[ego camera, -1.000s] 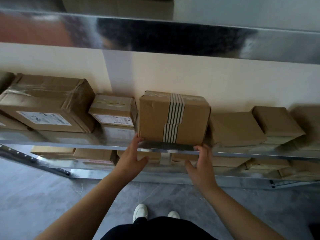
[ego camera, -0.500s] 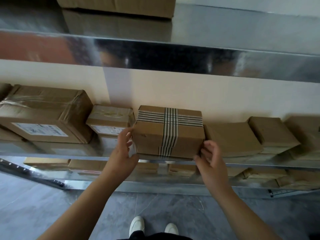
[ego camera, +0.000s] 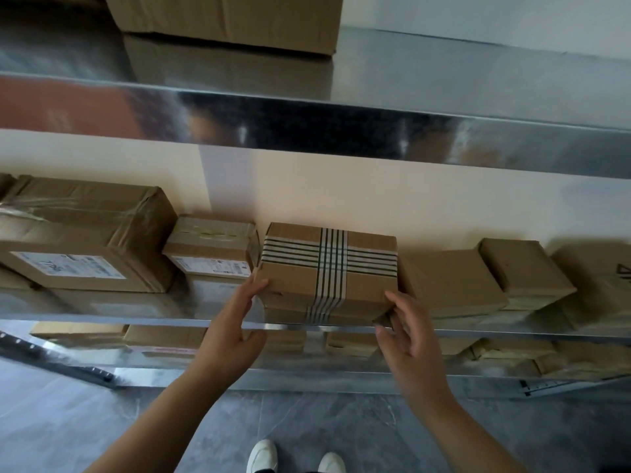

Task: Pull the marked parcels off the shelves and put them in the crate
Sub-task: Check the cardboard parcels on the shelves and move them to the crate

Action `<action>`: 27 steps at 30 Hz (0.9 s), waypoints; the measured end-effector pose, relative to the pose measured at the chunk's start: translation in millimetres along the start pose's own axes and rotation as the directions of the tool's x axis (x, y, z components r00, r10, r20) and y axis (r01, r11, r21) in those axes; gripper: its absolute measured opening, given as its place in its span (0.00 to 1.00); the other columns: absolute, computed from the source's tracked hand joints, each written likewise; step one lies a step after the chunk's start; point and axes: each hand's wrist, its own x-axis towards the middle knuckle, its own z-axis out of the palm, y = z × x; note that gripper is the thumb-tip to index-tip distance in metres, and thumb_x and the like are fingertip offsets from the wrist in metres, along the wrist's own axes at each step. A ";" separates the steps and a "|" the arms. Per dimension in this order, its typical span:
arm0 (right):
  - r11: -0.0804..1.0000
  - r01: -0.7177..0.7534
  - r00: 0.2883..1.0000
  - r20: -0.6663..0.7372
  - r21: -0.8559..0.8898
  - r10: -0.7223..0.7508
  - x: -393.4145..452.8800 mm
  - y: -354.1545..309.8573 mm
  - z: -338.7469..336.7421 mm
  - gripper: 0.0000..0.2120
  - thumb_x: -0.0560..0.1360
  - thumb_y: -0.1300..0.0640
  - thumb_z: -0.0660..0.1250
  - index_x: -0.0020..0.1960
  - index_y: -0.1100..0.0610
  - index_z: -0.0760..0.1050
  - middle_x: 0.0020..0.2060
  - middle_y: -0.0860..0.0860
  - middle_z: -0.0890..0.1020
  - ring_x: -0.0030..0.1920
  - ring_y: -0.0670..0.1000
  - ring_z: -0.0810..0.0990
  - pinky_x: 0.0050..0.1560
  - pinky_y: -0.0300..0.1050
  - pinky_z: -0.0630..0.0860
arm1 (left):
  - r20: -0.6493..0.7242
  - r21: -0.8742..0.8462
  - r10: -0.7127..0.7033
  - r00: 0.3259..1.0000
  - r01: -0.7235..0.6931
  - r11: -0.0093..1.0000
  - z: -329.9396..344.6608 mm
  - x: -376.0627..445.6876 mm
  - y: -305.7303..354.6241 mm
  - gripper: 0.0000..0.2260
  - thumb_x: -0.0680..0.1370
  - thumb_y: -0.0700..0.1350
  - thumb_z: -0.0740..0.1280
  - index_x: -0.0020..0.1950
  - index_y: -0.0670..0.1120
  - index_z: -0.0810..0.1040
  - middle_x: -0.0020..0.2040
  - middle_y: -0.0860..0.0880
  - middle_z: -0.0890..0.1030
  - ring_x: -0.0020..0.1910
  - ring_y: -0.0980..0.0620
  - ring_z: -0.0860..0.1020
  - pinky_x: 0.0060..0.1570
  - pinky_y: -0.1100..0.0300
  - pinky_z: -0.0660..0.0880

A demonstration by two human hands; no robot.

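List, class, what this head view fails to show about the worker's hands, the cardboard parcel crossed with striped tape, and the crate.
- Crate: not in the head view at all.
- Brown cardboard parcel crossed with striped tape: its underside and back face are hidden by its own body.
- Right hand: fingertips are tucked under the parcel's corner, so the grip is unclear.
- White label on the small neighbouring box: print too small to read.
- Left hand: palm faces away.

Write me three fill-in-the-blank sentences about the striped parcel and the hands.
1. The tape on the striped parcel forms a ____ on its top.
2. The left hand touches the parcel's ____ side.
3. The box with a white label sits directly ____ of the striped parcel.
4. The right hand is at the parcel's front ____ corner.

Missing words: cross; left; left; right
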 end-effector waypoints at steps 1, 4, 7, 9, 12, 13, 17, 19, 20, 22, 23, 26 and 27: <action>1.000 0.009 1.000 -0.005 -0.024 -0.009 -3.8 1.9 0.4 0.25 0.77 0.58 0.68 0.67 0.33 0.69 0.67 0.42 0.72 0.69 0.48 0.72 0.67 0.55 0.73 | -0.005 0.038 0.026 1.000 -0.025 0.999 0.0 -2.6 -2.5 0.37 0.73 0.29 0.66 0.66 0.68 0.63 0.73 0.61 0.64 0.67 0.60 0.68 0.61 0.57 0.74; 0.993 0.016 1.000 -0.011 -0.120 -0.017 -19.2 8.5 -0.5 0.30 0.76 0.60 0.69 0.69 0.33 0.67 0.71 0.43 0.68 0.72 0.46 0.68 0.69 0.55 0.70 | 0.002 0.159 0.067 0.998 -0.067 0.985 -0.6 -10.5 -14.4 0.38 0.70 0.29 0.67 0.64 0.69 0.63 0.75 0.56 0.65 0.53 0.61 0.79 0.42 0.70 0.74; 0.981 0.046 0.999 0.006 -0.187 -0.046 -32.7 11.8 -0.1 0.30 0.76 0.58 0.69 0.70 0.33 0.64 0.72 0.42 0.66 0.74 0.45 0.65 0.71 0.51 0.68 | -0.005 0.237 0.163 0.987 -0.157 0.959 1.4 -16.8 -26.6 0.34 0.67 0.35 0.65 0.67 0.64 0.65 0.75 0.69 0.58 0.52 0.42 0.76 0.39 0.74 0.68; 0.977 0.052 0.999 0.025 -0.207 -0.048 -36.1 13.5 1.3 0.32 0.76 0.58 0.69 0.71 0.32 0.63 0.74 0.41 0.64 0.75 0.44 0.62 0.71 0.47 0.66 | -0.003 0.283 0.226 0.974 -0.216 0.935 4.5 -20.3 -32.6 0.34 0.65 0.37 0.63 0.70 0.56 0.63 0.75 0.73 0.52 0.53 0.40 0.73 0.40 0.75 0.67; 0.979 0.010 0.998 0.057 -0.205 0.002 -38.2 15.2 4.4 0.34 0.76 0.61 0.70 0.71 0.33 0.62 0.76 0.37 0.60 0.76 0.39 0.57 0.71 0.42 0.61 | -0.002 0.295 0.216 0.976 -0.206 0.933 7.5 -21.3 -38.6 0.36 0.66 0.33 0.65 0.70 0.56 0.61 0.78 0.66 0.53 0.50 0.39 0.76 0.38 0.76 0.67; 0.980 -0.001 0.998 0.067 -0.200 0.015 -39.1 15.8 5.5 0.33 0.76 0.61 0.70 0.71 0.34 0.62 0.76 0.36 0.59 0.76 0.37 0.56 0.72 0.41 0.60 | 0.000 0.292 0.193 0.981 -0.185 0.938 8.0 -21.3 -41.9 0.37 0.66 0.31 0.67 0.70 0.56 0.61 0.79 0.62 0.54 0.50 0.37 0.77 0.41 0.75 0.68; 0.976 -0.048 0.990 0.117 -0.213 0.074 -35.0 21.8 9.1 0.33 0.76 0.59 0.70 0.71 0.34 0.60 0.75 0.33 0.55 0.75 0.35 0.54 0.73 0.40 0.58 | 0.059 0.289 0.101 0.993 -0.114 0.950 8.3 -18.8 -48.4 0.40 0.68 0.30 0.66 0.77 0.51 0.59 0.74 0.68 0.52 0.67 0.40 0.73 0.58 0.58 0.72; 0.975 -0.097 0.981 0.145 -0.201 0.127 -29.1 26.4 10.1 0.33 0.76 0.58 0.70 0.70 0.32 0.59 0.74 0.30 0.56 0.75 0.35 0.56 0.74 0.43 0.59 | 0.088 0.284 0.044 0.995 -0.068 0.956 8.2 -15.8 -46.7 0.41 0.69 0.32 0.66 0.79 0.50 0.56 0.72 0.69 0.54 0.71 0.48 0.68 0.64 0.57 0.68; 0.975 -0.133 0.975 0.156 -0.178 0.161 -26.0 28.0 10.3 0.32 0.76 0.57 0.70 0.70 0.32 0.59 0.74 0.31 0.58 0.75 0.36 0.58 0.75 0.46 0.61 | 0.093 0.278 0.023 0.995 -0.048 0.959 7.8 -14.0 -45.7 0.41 0.69 0.32 0.66 0.79 0.50 0.56 0.71 0.66 0.58 0.71 0.50 0.68 0.64 0.59 0.67; 0.971 -0.187 0.962 0.171 -0.150 0.212 -20.1 30.5 10.8 0.31 0.77 0.56 0.69 0.69 0.33 0.60 0.75 0.36 0.62 0.74 0.37 0.62 0.74 0.48 0.63 | 0.096 0.259 0.000 0.995 -0.025 0.965 7.5 -9.9 -43.6 0.40 0.69 0.32 0.67 0.78 0.51 0.57 0.70 0.63 0.62 0.72 0.54 0.66 0.66 0.60 0.64; 0.967 -0.202 0.958 0.173 -0.153 0.228 -17.4 31.3 11.1 0.30 0.77 0.56 0.69 0.70 0.33 0.59 0.75 0.39 0.63 0.73 0.38 0.62 0.74 0.47 0.63 | 0.096 0.254 -0.014 0.995 -0.011 0.967 7.6 -8.1 -43.2 0.40 0.69 0.32 0.67 0.78 0.52 0.57 0.69 0.62 0.63 0.71 0.56 0.65 0.67 0.60 0.63; 0.956 -0.252 0.944 0.180 -0.151 0.277 -8.2 34.2 13.1 0.31 0.77 0.54 0.70 0.73 0.38 0.59 0.74 0.39 0.64 0.72 0.38 0.63 0.70 0.43 0.63 | 0.086 0.249 -0.091 0.992 0.067 0.966 8.1 -1.9 -40.1 0.39 0.71 0.34 0.68 0.78 0.55 0.58 0.69 0.59 0.67 0.68 0.59 0.64 0.67 0.58 0.65; 0.950 -0.276 0.937 0.182 -0.145 0.300 -5.2 35.2 13.7 0.31 0.76 0.54 0.70 0.73 0.38 0.60 0.73 0.39 0.65 0.71 0.38 0.64 0.68 0.42 0.63 | 0.087 0.247 -0.119 0.989 0.095 0.964 8.2 0.1 -37.8 0.37 0.72 0.34 0.68 0.77 0.55 0.60 0.69 0.57 0.68 0.68 0.57 0.65 0.66 0.56 0.66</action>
